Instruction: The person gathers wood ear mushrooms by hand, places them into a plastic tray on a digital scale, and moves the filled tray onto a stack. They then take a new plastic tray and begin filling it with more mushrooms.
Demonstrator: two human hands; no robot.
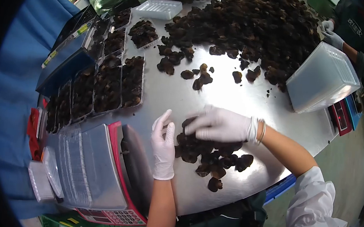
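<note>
Both hands wear white gloves. My right hand [222, 125] lies over the top of a small pile of dark mushroom-like pieces [204, 152] on the metal table [167, 88]; its fingers are slightly blurred, and what they hold, if anything, is hidden. Upright at the left side of that pile is my left hand [163, 144], its fingers apart and nothing in them. A few loose dark pieces [202, 78] lie on the metal farther up.
Filled clear trays [107, 87] stand at the left. A stack of empty trays [86, 165] sits beside a pink-edged scale [116, 216]. Another tray stack [323, 80] stands right. Behind is a large dark heap [246, 24], with gloved co-workers' hands [333, 39] nearby.
</note>
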